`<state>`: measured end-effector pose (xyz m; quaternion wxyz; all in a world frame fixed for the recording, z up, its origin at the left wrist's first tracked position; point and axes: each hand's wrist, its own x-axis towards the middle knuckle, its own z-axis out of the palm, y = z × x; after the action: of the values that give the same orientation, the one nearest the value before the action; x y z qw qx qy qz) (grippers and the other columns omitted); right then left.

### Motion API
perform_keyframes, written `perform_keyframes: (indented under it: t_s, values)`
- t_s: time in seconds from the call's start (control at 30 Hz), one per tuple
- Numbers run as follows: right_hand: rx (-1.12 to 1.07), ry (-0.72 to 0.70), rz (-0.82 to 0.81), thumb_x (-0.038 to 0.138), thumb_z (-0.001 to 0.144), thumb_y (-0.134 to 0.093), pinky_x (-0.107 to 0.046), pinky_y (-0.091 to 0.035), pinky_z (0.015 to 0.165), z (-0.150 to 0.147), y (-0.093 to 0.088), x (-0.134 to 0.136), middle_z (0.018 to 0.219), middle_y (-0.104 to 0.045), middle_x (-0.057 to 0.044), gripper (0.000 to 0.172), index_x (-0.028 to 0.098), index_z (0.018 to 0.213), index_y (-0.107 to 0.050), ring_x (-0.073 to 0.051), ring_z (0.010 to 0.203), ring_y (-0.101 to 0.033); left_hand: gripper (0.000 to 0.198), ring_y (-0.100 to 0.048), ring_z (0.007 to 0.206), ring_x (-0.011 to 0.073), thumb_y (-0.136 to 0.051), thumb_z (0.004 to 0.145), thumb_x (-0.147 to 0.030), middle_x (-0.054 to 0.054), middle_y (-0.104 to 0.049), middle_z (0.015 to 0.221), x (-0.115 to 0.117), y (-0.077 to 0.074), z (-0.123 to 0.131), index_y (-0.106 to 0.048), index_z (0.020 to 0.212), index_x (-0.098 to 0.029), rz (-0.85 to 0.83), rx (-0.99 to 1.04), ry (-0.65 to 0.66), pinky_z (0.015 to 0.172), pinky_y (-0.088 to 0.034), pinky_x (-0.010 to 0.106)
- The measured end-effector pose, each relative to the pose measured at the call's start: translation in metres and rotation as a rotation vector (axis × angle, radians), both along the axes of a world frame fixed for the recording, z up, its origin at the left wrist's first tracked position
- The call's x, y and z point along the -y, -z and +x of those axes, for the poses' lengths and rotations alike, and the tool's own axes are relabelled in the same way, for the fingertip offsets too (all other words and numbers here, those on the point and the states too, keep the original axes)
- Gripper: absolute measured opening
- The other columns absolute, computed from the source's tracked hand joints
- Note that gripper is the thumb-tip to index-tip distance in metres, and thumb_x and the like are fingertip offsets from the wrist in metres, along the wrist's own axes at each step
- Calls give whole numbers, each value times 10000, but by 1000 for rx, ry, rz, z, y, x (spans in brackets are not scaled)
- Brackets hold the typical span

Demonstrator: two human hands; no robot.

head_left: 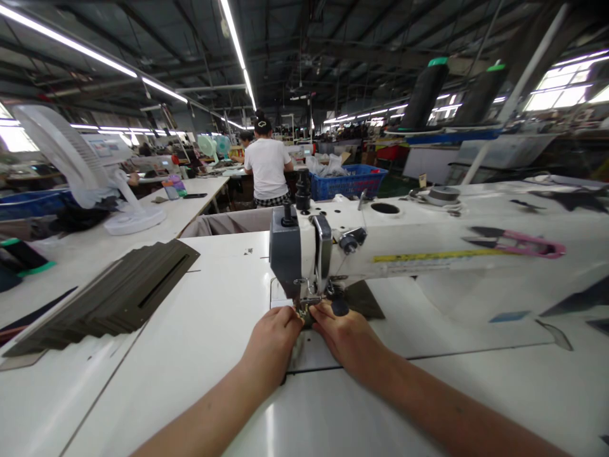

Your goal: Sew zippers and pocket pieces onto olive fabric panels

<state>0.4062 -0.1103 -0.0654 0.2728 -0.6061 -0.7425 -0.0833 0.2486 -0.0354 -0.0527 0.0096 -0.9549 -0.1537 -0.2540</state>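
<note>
From the head view, our left hand [275, 333] and right hand [346, 335] meet with curled fingers at the presser foot [304, 310] of one sewing machine [380, 244]. We cannot tell whether they pinch anything. One dark piece [365, 299] lies under the machine head. Two thread cones [425, 92] stand behind it. One stack of dark pieces [118, 292] rests on the left of the white table [214, 368], in a long workshop hall.

My desk [200, 355] is white and glossy. At twelve o'clock the white sewing machine [380, 244] stands on it, with a dark cloth piece [364, 301] lying flat under its head. At ten o'clock a fanned stack of dark cut pieces [118, 292] lies on the top. Out at three o'clock lie dark scraps [554, 334] and a small blue patch [509, 315].
</note>
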Motion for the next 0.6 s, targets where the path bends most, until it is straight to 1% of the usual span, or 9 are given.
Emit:
perform_keyframes:
  t_s: [0.1,0.2,0.3,0.37,0.4,0.47,0.5,0.57,0.6]
  values:
    - [-2,32,7,72,805,-476,-326,-513,733,0,5,-3,923,-651,-112,181,125,929,-597,-221,816,-624,168,-569,699,182,-435,835,-97,62,-578,761,-2,2,1,-593,812,-146,7,4,-35,619,-515,297]
    - [-15,27,25,79,816,-464,-320,-507,738,-2,6,-4,909,-653,-104,178,136,922,-595,-215,818,-623,182,-567,678,169,-428,829,-79,54,-577,747,-3,5,2,-589,787,-152,34,10,-49,608,-511,280]
    - [-48,-6,14,108,827,-476,-313,-499,751,0,2,-3,917,-649,-93,166,142,949,-584,-208,838,-616,167,-576,693,172,-443,829,-83,54,-581,753,-5,7,3,-587,786,-155,37,14,-42,620,-512,282]
    - [-54,-42,3,163,823,-522,-311,-488,779,9,-2,1,937,-640,-86,164,146,979,-569,-205,874,-601,152,-582,700,177,-460,832,-94,52,-586,761,-7,7,2,-592,796,-159,17,20,-53,627,-512,288]
    - [-29,-38,12,199,811,-553,-326,-478,803,15,-4,4,957,-632,-97,199,137,1000,-561,-217,907,-587,146,-583,693,176,-466,834,-102,50,-591,767,-8,6,1,-596,801,-162,3,24,-66,625,-512,290]
    - [84,47,41,240,788,-590,-379,-459,819,29,-8,12,985,-610,-140,268,102,1015,-555,-260,953,-555,155,-589,699,174,-459,846,-114,50,-608,805,-6,2,-4,-604,832,-168,-28,33,-71,635,-513,296]
    - [163,115,46,225,786,-581,-400,-458,792,34,-10,18,961,-605,-156,233,91,977,-568,-280,938,-550,171,-594,725,175,-444,854,-116,54,-618,840,-2,-1,-7,-605,868,-171,-40,42,-52,656,-514,303]
    - [302,229,28,147,794,-512,-396,-455,686,35,-12,33,831,-599,-148,87,108,808,-589,-281,819,-559,207,-596,837,190,-429,867,-136,73,-627,946,10,-9,-13,-584,997,-175,-56,67,19,736,-510,339]
    - [333,250,10,111,796,-467,-375,-444,633,29,-12,42,749,-585,-124,131,130,724,-575,-261,737,-557,242,-581,927,208,-444,868,-173,91,-618,1019,19,-12,-16,-547,1088,-170,-61,67,73,797,-496,371]
